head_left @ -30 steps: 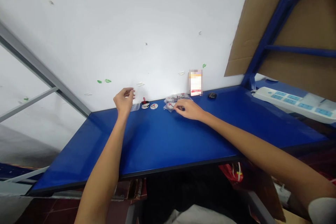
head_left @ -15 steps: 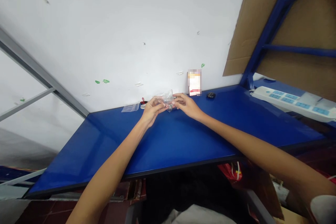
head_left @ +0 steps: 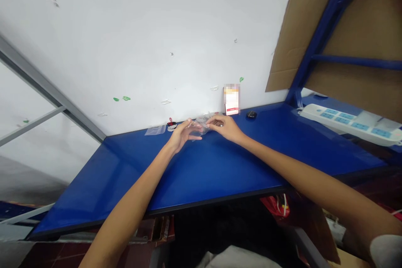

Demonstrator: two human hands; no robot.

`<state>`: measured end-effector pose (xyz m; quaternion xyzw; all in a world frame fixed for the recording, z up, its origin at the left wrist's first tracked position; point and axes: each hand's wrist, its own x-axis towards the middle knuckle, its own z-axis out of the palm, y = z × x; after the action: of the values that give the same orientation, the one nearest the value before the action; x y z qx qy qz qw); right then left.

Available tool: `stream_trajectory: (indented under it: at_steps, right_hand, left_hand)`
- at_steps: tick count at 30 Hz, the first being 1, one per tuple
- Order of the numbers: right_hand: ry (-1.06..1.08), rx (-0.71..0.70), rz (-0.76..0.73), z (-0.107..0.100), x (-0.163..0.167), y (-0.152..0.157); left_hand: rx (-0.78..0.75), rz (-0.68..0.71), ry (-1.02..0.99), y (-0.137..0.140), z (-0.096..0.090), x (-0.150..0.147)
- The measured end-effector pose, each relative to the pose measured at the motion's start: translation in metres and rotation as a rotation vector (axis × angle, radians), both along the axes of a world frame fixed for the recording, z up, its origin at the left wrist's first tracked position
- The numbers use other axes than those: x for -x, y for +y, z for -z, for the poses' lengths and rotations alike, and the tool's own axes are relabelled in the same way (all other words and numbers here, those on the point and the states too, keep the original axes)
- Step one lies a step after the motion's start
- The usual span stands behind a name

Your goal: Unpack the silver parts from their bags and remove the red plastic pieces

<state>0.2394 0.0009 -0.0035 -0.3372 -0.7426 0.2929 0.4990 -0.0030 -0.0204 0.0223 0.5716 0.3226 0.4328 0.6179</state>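
Observation:
A crinkled clear plastic bag (head_left: 202, 121) is between my hands above the back of the blue table (head_left: 213, 167). My right hand (head_left: 228, 128) pinches its right side with thumb and fingers. To the left of the bag, my left hand (head_left: 180, 137) has its fingers spread, with the fingertips close to the plastic; any contact there is hard to make out. What the bag holds, if anything, cannot be seen clearly. Behind my left hand lies a small coil of red and black cord (head_left: 171, 124), and beside that a flat clear bag (head_left: 155, 130).
A phone-like lit screen (head_left: 232, 102) leans on the white wall (head_left: 188, 29). Right of it lies a small black object (head_left: 251, 114). A white power strip (head_left: 348, 120) stands at the far right, near a blue metal frame (head_left: 320, 33) backed with cardboard.
My left hand has opened from its hold on the plastic bag, its fingers now spread. My right hand keeps its pinch, and the bag has shifted slightly.

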Motion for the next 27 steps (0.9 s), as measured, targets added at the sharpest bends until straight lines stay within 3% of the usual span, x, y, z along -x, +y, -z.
stream_trajectory:
  at_steps: [3,8,13,17,20,27]
  right_hand:
    - [-0.062,-0.096,0.000,-0.002,-0.002,-0.002]
    - [-0.214,-0.293,0.027,-0.006,-0.004,-0.011]
    - [-0.325,-0.411,0.055,-0.007,-0.006,-0.016]
    - [-0.355,-0.426,0.066,-0.007,-0.006,-0.016]
    - [-0.381,-0.451,0.056,-0.008,-0.007,-0.017]
    - [-0.356,-0.572,0.050,-0.010,-0.003,-0.018]
  left_hand:
    - [0.051,0.122,0.038,-0.002,-0.003,0.002]
    - [-0.021,0.166,0.162,-0.006,0.001,-0.002]
    - [-0.244,0.166,0.449,-0.010,0.002,-0.005]
    - [-0.528,0.054,0.768,-0.015,-0.002,-0.006]
    - [-0.693,-0.066,0.900,-0.019,-0.001,-0.009]
    - [-0.800,-0.165,0.952,-0.026,0.007,-0.025]
